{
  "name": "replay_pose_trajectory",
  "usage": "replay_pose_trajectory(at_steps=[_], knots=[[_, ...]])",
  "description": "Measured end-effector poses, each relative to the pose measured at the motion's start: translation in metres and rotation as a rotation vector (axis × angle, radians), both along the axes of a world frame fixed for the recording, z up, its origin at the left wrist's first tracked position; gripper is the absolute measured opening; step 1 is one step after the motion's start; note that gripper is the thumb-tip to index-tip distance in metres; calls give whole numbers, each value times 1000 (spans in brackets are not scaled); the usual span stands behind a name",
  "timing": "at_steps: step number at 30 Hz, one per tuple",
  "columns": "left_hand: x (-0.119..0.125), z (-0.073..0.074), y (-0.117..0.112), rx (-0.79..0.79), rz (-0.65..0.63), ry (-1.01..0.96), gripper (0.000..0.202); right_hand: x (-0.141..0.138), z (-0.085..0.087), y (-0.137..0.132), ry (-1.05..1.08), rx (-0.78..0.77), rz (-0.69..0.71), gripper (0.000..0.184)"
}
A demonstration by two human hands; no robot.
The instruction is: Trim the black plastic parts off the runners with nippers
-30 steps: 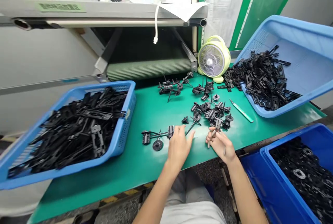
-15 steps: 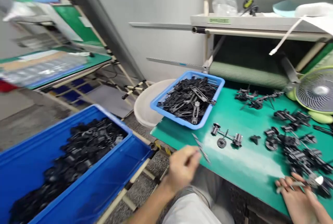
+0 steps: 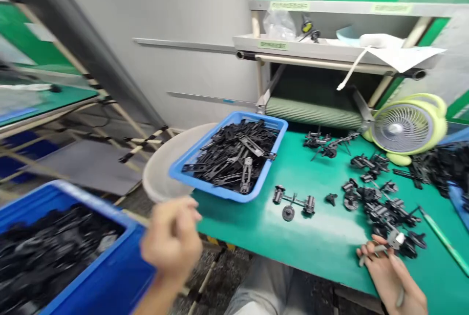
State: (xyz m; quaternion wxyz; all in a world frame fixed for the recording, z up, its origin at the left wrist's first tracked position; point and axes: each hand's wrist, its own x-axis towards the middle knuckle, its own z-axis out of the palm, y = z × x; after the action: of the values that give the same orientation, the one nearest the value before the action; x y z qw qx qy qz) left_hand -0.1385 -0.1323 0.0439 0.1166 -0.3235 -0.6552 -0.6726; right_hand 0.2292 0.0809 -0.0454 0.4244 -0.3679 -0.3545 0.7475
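My left hand (image 3: pixel 171 241), blurred by motion, is in the air between the large blue bin and the table's left edge. Its fingers are curled closed; whatever lies inside them is hidden. My right hand (image 3: pixel 394 271) rests palm up at the table's front right, fingers wrapped around grey-handled nippers (image 3: pixel 394 240). The metal head of this tool touches or overlaps a pile of black plastic parts (image 3: pixel 381 210). Left of that pile, a black molded piece with cylinders and a disc (image 3: pixel 293 202) lies on the green table (image 3: pixel 315 244), with a small black part (image 3: pixel 331 199) beside it.
A blue basket (image 3: pixel 220 190) full of flat black frames stands at the table's left corner, before a round pale tub (image 3: pixel 156 173). Black parts fill the large blue bin (image 3: pixel 135 251) at lower left. A green fan (image 3: pixel 403 127) and conveyor (image 3: pixel 311 112) stand behind.
My left hand has moved left from the table edge toward the large bin. A thin grey strip near it no longer shows. The view has turned right; my right hand still holds the nippers.
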Motion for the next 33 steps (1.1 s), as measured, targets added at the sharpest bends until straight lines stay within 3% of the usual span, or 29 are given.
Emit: replay_pose_trajectory(at_steps=[2,4,6,8,11,15,20,26,33], knots=[[60,-15,34,-181,-278,279,22,-4,4,0,57,4,16,30],[102,-14,86,-394,-537,314,28,-8,8,1,102,9,39,28],[120,2,150,-636,-559,288,32,-10,10,1,134,21,64,27],[116,24,216,-876,-455,301,38,-12,12,2,160,39,83,26],[89,48,297,-990,-370,297,38,-14,14,2,192,61,100,26],[50,48,358,-1070,-411,306,37,-16,17,3,195,88,103,25],[31,29,371,-1118,-560,393,36,-16,18,3,209,74,112,26],[45,14,340,-1142,-715,412,36,-14,14,5,267,54,148,28],[48,23,310,-979,-770,207,18,-10,13,4,251,76,153,30]])
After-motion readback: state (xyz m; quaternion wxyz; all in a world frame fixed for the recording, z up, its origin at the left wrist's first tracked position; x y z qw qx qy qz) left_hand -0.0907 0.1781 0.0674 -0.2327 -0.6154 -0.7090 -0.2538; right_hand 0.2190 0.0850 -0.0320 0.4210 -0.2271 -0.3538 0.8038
